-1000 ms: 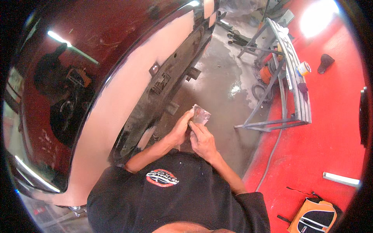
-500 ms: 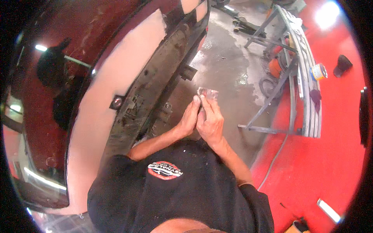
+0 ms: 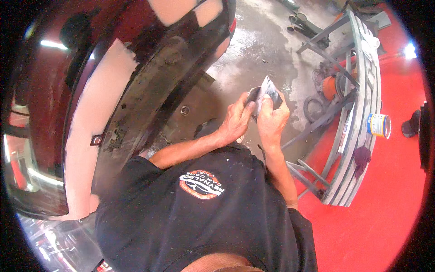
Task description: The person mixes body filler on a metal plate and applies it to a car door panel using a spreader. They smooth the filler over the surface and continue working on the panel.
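In front of my chest, both hands hold a sheet of sandpaper (image 3: 266, 87), pale on one side and dark on the other, bent with a corner pointing up. My left hand (image 3: 235, 121) pinches its dark left part between thumb and fingers. On the right part, my right hand (image 3: 273, 119) presses its thumb against the face, fingers curled behind. To the left stands a dark red car body (image 3: 50, 109) with a broad patch of pale pinkish coating (image 3: 95, 90). Beside that patch runs a scuffed dark lower section (image 3: 149, 90). The sandpaper is apart from the car.
A metal stand (image 3: 319, 120) with long grey rails (image 3: 355, 177) stands on the right. A blue-and-yellow can (image 3: 379, 125) and a dark purple cloth (image 3: 362, 157) are on it. An orange round thing (image 3: 330, 87) sits behind its legs. The wet grey floor (image 3: 249, 41) meets a red surface (image 3: 385, 204).
My hands have moved up and to the right and have drawn apart a little. The sandpaper now shows more of its pale side. The whole view has shifted.
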The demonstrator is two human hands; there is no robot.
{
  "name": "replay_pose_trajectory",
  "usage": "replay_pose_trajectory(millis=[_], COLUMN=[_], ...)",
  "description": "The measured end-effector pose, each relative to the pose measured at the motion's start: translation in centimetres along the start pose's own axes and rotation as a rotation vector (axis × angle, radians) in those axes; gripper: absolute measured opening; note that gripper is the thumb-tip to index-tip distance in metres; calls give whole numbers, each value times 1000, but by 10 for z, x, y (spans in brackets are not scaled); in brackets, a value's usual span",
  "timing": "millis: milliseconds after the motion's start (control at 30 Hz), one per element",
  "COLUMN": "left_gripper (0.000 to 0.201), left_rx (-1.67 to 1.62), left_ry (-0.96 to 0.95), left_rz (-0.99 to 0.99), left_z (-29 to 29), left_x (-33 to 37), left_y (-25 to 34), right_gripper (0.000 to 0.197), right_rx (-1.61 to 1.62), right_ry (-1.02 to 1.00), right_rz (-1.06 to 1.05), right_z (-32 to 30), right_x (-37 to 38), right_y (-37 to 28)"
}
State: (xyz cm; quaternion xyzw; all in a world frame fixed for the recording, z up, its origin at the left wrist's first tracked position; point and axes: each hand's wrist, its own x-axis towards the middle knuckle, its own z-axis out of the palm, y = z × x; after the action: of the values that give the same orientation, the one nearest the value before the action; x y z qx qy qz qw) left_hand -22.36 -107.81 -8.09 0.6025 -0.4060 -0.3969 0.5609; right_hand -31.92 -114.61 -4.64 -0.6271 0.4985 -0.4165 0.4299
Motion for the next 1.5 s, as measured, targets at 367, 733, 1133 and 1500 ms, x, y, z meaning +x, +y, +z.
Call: replay_pose_trajectory(millis=[367,733,1133,1500], left_gripper=[31,34,92,85], left_rx=[30,-1043,-822,-742], left_ry=[-128,-35,-42,330], left_rz=[162,-423,-216,-71], left_z=[54,48,36,60], left_x=[155,410,598,773], left_y=[-11,-4,6,41], right_gripper=[23,57,46,48], right_rx=[-15,-292,-219,-39], right_ry=[118,-298,-441,-633], right_rz=[258,-714,-649,-786], right_z=[-19,32,78,120], right_x=[212,348,565,774], right_y=[98,31,42,26])
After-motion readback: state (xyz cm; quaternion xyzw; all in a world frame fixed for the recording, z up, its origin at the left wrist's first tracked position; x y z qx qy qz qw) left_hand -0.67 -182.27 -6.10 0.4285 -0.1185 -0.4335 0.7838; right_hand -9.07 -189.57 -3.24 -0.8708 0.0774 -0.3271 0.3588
